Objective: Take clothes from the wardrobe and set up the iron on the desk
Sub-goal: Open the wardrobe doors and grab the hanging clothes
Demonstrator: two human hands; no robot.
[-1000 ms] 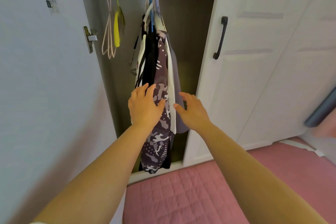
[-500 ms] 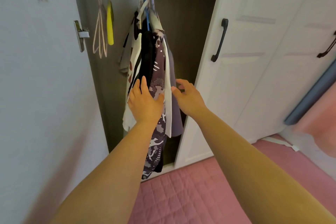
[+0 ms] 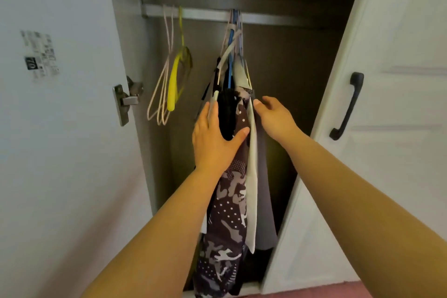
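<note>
Inside the open wardrobe (image 3: pixel 302 109) a bunch of clothes (image 3: pixel 232 201) hangs from the metal rail (image 3: pixel 208 15), packed close together on several hangers just right of the rail's middle. The left hand (image 3: pixel 214 143) lies flat against the left face of the bunch, fingers straight and pointing up, thumb spread across the camouflage-patterned garment (image 3: pixel 227 220) at the front; it presses the cloth and grips nothing. The right hand (image 3: pixel 275 117) reaches in from the right, fingers loosely extended, its thumb tip at the edge of the pale garment (image 3: pixel 252 176) next to the grey one (image 3: pixel 264 201); whether its fingers behind the cloth have hold of anything cannot be told. A black garment (image 3: pixel 226 113) shows between the two hands. Further left on the rail hang empty hangers, pink ones (image 3: pixel 160 94) and a yellow one (image 3: pixel 175 80), well apart from the clothes. The left door (image 3: pixel 60 128) carries a label (image 3: pixel 40 53) and a hinge (image 3: pixel 125 101); the right door (image 3: pixel 399 128) has a black handle (image 3: pixel 347 106).
</note>
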